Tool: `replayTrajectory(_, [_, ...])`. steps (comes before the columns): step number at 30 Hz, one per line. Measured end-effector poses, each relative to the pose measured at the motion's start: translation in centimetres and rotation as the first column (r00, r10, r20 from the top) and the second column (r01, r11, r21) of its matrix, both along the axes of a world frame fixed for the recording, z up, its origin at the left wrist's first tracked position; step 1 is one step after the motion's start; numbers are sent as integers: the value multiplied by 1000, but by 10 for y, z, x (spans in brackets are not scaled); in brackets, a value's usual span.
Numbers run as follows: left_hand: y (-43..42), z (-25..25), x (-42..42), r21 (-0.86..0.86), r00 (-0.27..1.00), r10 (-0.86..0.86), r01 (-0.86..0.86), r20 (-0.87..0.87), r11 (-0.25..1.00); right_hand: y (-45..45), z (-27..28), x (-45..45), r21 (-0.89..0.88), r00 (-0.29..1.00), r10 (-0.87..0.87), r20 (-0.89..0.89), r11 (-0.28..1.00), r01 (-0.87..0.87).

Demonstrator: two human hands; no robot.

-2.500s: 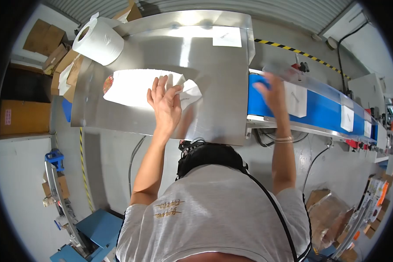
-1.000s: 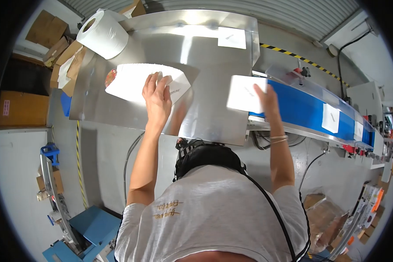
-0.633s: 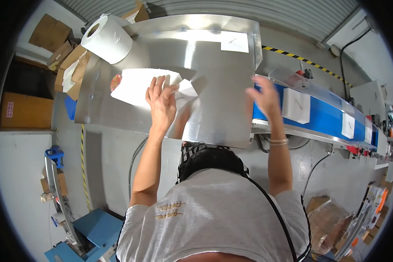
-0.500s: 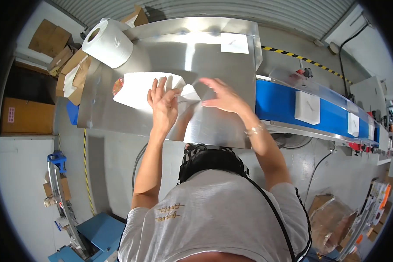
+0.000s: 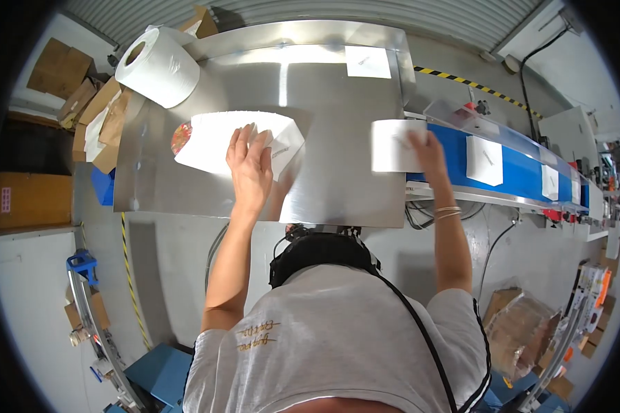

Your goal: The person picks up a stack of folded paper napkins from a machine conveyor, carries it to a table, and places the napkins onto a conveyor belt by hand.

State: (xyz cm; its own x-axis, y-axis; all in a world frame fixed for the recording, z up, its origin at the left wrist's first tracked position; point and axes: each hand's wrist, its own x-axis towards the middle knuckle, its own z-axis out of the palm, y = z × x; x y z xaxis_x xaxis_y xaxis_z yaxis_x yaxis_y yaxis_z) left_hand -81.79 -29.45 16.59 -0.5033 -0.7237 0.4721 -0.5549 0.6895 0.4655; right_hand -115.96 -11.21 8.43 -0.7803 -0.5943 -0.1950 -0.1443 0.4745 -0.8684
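A fanned stack of white square sheets [image 5: 210,141] lies on the steel table, a small dark printed mark on its right end. My left hand [image 5: 250,168] rests on this stack, fingers stretched out over the top sheets. A round red patterned thing [image 5: 180,138] shows at the stack's left end, partly covered. At the table's right edge, my right hand [image 5: 430,155], smeared by motion, grips the right side of a single white square sheet [image 5: 391,146]. That sheet overlaps the start of the blue conveyor belt [image 5: 451,148].
Several white sheets, one of them a marked sheet [image 5: 484,160], lie spaced along the belt beside a clear guard. Another sheet [image 5: 368,62] lies at the back right of the steel table [image 5: 344,103]. A big white roll [image 5: 160,69] stands at the back left, near cardboard boxes [image 5: 107,124].
My right hand has moved right from beside the stack to the belt's start, now with a white sheet. My left hand has stayed on the stack, its fingers now flatter.
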Motion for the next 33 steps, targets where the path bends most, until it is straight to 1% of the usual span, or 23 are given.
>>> replayTrajectory(2, [2,0,0,-5,1000,1,-1,-11,1000,19,-5,-28,-87,994,-108,-10,990,107])
replayTrajectory(4, [1,-1,0,-19,1000,-8,8,-2,1000,31,10,-46,136,980,-65,-187,986,92])
replayTrajectory(5, [0,-1,0,-6,1000,-5,5,-8,1000,34,18,-46,199,962,-75,-262,971,130])
replayTrajectory(6, [-1,-1,0,7,1000,-2,2,-14,1000,34,15,-42,262,826,-76,-559,929,263])
replayTrajectory(7, [-1,-1,0,19,1000,3,-2,-20,1000,34,10,-39,272,604,-31,-797,874,404])
replayTrajectory(8, [-2,-1,-1,18,999,4,-3,-37,1000,32,7,-35,228,324,52,-945,813,535])
replayTrajectory(9, [-1,-1,-2,16,999,4,-3,-52,1000,23,21,-24,166,391,-28,-920,876,452])
replayTrajectory(10, [-1,-1,-1,15,998,0,1,-65,1000,12,33,-12,79,556,-65,-829,970,231])
replayTrajectory(11, [-2,0,-1,14,999,3,-2,-54,1000,0,39,0,-55,704,-53,-709,998,20])
replayTrajectory(12, [-3,0,-1,12,999,1,0,-44,1000,-17,42,15,37,733,139,-666,987,-154])
replayTrajectory(13, [-3,1,-3,12,999,-4,5,-35,1000,-33,63,47,-47,811,304,-500,925,-376])
replayTrajectory(14, [-4,0,-3,3,1000,-12,12,-7,1000,-53,61,64,-102,742,451,-496,818,-566])
replayTrajectory(15, [-5,-1,-2,-6,1000,-18,18,22,1000,-71,63,83,-107,730,571,-376,756,-646])
replayTrajectory(16, [-6,-1,-1,-15,999,-22,23,49,1000,-87,66,101,-126,690,679,-250,684,-719])
replayTrajectory(18, [-7,0,0,-15,996,-53,54,67,998,-121,63,125,-173,619,768,-165,596,-784])
replayTrajectory(19, [-7,1,1,-15,995,-68,69,77,998,-130,58,130,-161,604,778,-176,582,-797])
replayTrajectory(21, [-6,10,2,44,996,-86,85,32,995,-140,52,134,-133,571,797,-197,556,-821])
replayTrajectory(22, [-4,13,1,78,995,-95,94,6,993,-136,53,132,-140,587,801,-116,572,-808])
replayTrajectory(24, [-9,8,4,76,991,-132,131,20,989,-126,58,126,-144,606,795,45,605,-783])
replayTrajectory(27, [-9,6,4,88,987,-154,150,43,985,-124,49,126,-236,631,776,-1,613,-754])
replayTrajectory(30, [-12,6,4,77,986,-154,149,59,986,-131,57,129,-203,584,812,10,574,-794])
replayTrajectory(33, [-11,8,2,68,988,-147,144,42,987,-134,54,128,-169,560,825,-72,543,-822])
